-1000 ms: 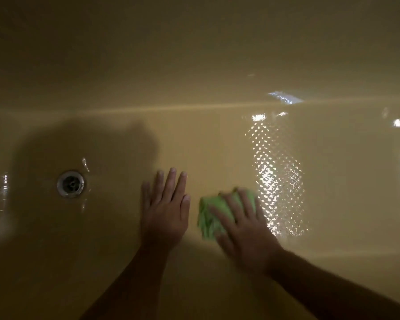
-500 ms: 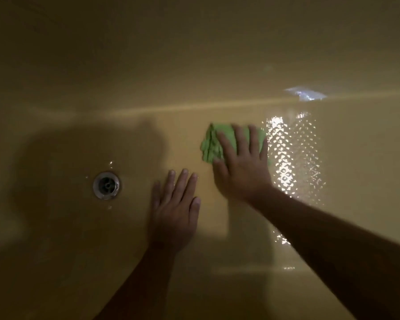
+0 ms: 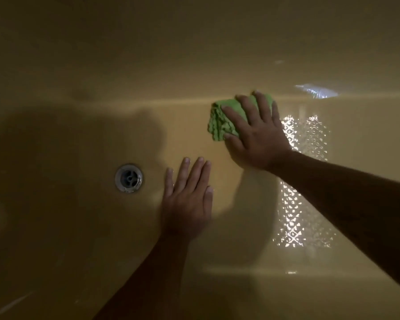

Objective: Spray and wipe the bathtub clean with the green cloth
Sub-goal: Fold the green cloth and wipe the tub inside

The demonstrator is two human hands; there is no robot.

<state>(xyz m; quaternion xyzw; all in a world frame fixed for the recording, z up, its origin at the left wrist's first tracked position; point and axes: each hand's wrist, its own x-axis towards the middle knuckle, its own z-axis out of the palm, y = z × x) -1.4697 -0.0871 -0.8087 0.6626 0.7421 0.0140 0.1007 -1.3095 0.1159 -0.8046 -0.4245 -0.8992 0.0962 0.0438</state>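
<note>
Two open palms: right hand is pressing the green cloth flat for scrubbing; left hand, empty, is probably bracing on the bathtub.

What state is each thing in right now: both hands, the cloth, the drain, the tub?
Right hand: fingers spread straight, pressing the cloth.
Left hand: flat on the tub floor, holding nothing.
Crumpled green cloth: bunched under the right fingers, by the far wall's foot.
Round metal drain: unplugged, crossbars showing.
Glossy yellow bathtub: shiny, patterned light reflected at right; wetness unclear.
</note>
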